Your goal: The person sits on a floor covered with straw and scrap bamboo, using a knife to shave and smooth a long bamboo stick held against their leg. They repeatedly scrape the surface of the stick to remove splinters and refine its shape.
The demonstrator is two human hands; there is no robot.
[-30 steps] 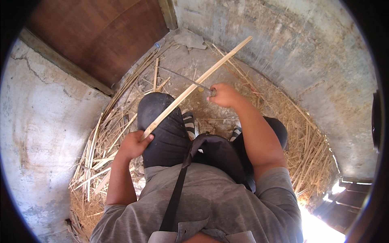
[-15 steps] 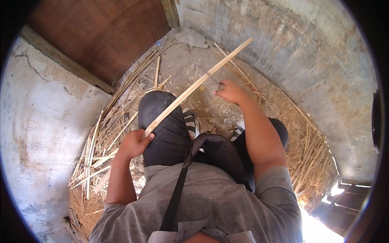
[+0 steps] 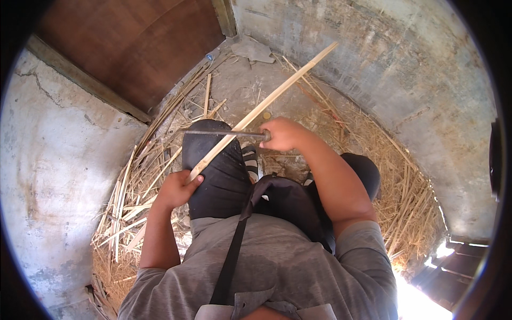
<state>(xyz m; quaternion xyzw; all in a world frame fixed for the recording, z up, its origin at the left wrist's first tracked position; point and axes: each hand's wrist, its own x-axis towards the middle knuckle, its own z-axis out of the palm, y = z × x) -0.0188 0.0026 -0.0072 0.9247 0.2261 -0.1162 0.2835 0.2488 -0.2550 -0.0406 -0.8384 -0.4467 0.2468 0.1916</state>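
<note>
A long pale bamboo strip (image 3: 282, 88) slants from my left thigh up toward the wall at the far right. Its near end is gripped in my left hand (image 3: 178, 189), thumb on top, beside my black-trousered knee. My right hand (image 3: 282, 133) is closed around the short handle of a knife (image 3: 218, 133). The knife's narrow dark blade points left and crosses the strip in its lower half, over my knee. From this angle I cannot tell how deep its edge sits against the bamboo.
Split bamboo pieces (image 3: 125, 213) lie heaped on the left, and straw-like shavings (image 3: 394, 197) line the right wall (image 3: 373, 58). A brown door panel (image 3: 133, 48) stands at the far left. A flat stone (image 3: 253, 52) lies in the far corner. A black bag (image 3: 288, 194) rests on my lap.
My right hand has come nearer and to the left, carrying the knife down along the strip. The strip's far end has shifted slightly up and right. My left hand keeps its place.
</note>
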